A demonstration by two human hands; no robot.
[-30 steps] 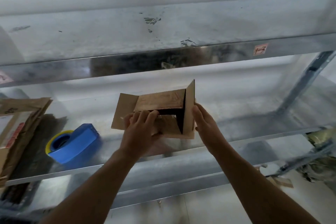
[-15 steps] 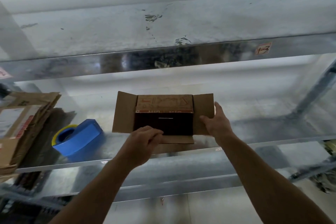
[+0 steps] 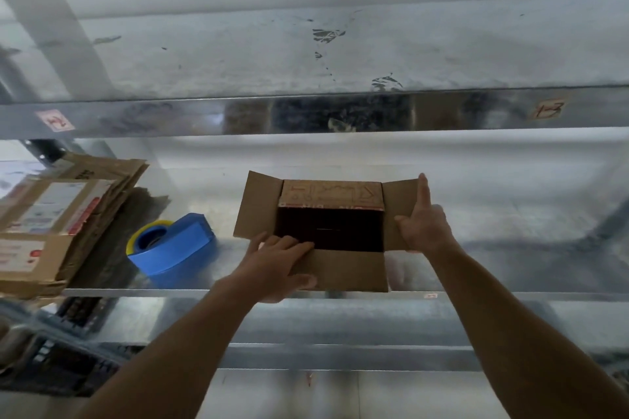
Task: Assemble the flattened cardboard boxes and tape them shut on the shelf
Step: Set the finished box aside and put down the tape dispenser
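A small brown cardboard box (image 3: 332, 194) lies on its side on the metal shelf (image 3: 510, 248), its dark open mouth facing me and its flaps spread outward. My left hand (image 3: 275, 265) grips the left corner of the lower flap, fingers on top and thumb at the flap's front edge. My right hand (image 3: 422, 228) lies flat against the right flap with fingers apart and the index finger pointing up. A blue tape dispenser (image 3: 173, 245) with a yellow-rimmed roll sits on the shelf left of the box.
A stack of flattened cardboard boxes (image 3: 51, 221) lies at the shelf's left end, overhanging the front edge. The upper shelf beam (image 3: 306, 112) runs across just above. A slanted steel upright (image 3: 612, 221) stands at the far right.
The right flap has swung from standing edge-on to spread outward. The lower flap now lies flat toward me, and my left hand has moved down onto it. The box mouth now stands open.
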